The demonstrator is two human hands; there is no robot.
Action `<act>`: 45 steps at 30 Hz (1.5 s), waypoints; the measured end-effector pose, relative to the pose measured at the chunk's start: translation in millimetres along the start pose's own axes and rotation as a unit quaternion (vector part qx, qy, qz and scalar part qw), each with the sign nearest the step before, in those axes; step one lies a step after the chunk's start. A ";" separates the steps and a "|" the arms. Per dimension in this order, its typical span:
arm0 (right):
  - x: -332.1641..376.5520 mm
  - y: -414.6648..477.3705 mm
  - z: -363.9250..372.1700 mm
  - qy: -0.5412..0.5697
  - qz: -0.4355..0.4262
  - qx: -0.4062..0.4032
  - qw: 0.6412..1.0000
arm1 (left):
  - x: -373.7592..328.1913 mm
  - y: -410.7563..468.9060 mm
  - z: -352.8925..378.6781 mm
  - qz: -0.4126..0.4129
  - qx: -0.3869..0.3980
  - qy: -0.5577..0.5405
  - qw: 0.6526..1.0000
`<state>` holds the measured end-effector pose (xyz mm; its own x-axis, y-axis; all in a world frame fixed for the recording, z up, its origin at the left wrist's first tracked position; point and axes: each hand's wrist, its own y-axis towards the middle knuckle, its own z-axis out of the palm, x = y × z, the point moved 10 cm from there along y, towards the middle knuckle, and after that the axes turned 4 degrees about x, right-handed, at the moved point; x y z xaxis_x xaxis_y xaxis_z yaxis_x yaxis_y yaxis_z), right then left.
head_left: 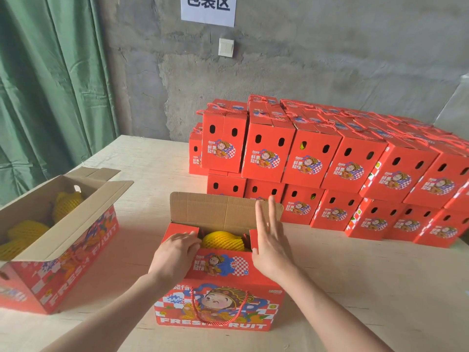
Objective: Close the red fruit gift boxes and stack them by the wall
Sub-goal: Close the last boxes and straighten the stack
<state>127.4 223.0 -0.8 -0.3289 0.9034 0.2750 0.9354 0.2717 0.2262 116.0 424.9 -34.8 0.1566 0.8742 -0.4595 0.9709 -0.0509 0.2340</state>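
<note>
Closing, mid-step, on the box [218, 283] at the near middle of the table [368, 275]. Not yet shut: back flap [223, 209] upright, netted fruit [220, 240] in plain sight through the gap, front flap seemingly folded in already. Well apart from the stack [330, 168] of shut boxes by the wall [304, 59].

Left hand [175, 252]: flat on the left end flap, pressing it down, fingers [189, 238] slightly bent, tips at the flap's inner edge just beside the fruit. No pinch to be seen; nothing held.

Right hand [269, 246]: wide open, fingers [271, 214] straight and spread, pointing up and away, palm against the right end flap, thumb low at the near corner. Touching, not holding.

Next, by judgement: fold the right end flap in to meet the left, keep both down, then bring the back flap forward over them and tuck it, minding the rope handle [218, 308] hanging down the front face. Likely snag: fruit high enough to push the flaps back up. After that, lift and set on the stack. Second box [50, 245] at the left, open too, fruit inside, awaiting the same.
</note>
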 end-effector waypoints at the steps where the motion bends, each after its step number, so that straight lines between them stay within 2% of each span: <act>1: 0.6 6.8 -2.4 -0.032 -0.006 0.005 0.999 | 1.4 -0.9 -1.7 -0.011 -0.010 -0.003 1.000; 6: -5.2 27.2 -11.3 -0.183 0.013 0.060 0.981 | 0.0 -3.2 -0.9 -0.023 -0.016 0.004 1.000; 10: 7.7 11.3 -19.1 -0.213 -0.033 0.001 0.977 | -17.9 -13.6 -20.0 0.008 -0.091 0.055 0.994; 13: 15.0 -9.6 -11.9 -0.149 -0.093 -0.040 0.984 | -31.5 -24.0 -31.4 0.065 -0.182 0.123 0.973; 15: 13.0 -21.9 7.7 -0.060 -0.101 0.007 0.993 | -38.6 -28.8 -31.2 0.117 -0.211 0.143 0.960; 18: 6.6 -31.9 21.9 0.013 -0.114 0.021 0.993 | -40.1 -23.5 -13.6 0.155 -0.144 0.157 0.965; 21: 3.1 -28.6 19.9 0.034 -0.105 0.013 0.994 | -26.5 -2.7 2.7 0.088 0.002 0.122 0.989; 25: 6.5 -18.7 12.8 0.040 -0.107 -0.011 0.993 | -15.9 30.3 21.1 0.080 0.170 0.156 0.970; 28: -0.5 -5.8 19.5 0.044 -0.093 0.042 0.994 | -4.6 41.1 34.4 0.068 0.260 0.169 0.948; 30: -8.6 1.9 34.2 0.030 -0.084 0.124 0.988 | 3.1 43.7 40.8 0.055 0.276 0.146 0.948; 32: -20.8 4.5 48.0 -0.004 -0.060 0.222 0.973 | 6.1 44.0 47.3 0.074 0.278 0.177 0.941; 34: -27.6 7.1 52.7 -0.045 -0.052 0.269 0.961 | 6.2 45.9 47.9 0.090 0.250 0.201 0.943; 40: -19.6 16.5 65.1 -0.104 -0.020 0.303 0.947 | 3.1 49.7 44.6 0.098 0.228 0.195 0.949; 45: -4.5 17.0 59.5 -0.102 -0.086 0.275 0.952 | -1.4 49.1 40.4 0.103 0.237 0.187 0.948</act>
<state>152.6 243.4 -53.8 -0.5037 0.8604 0.0780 0.8151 0.5032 -0.2869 170.8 401.7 -57.4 0.3631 0.9275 -0.0888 0.9128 -0.3732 -0.1658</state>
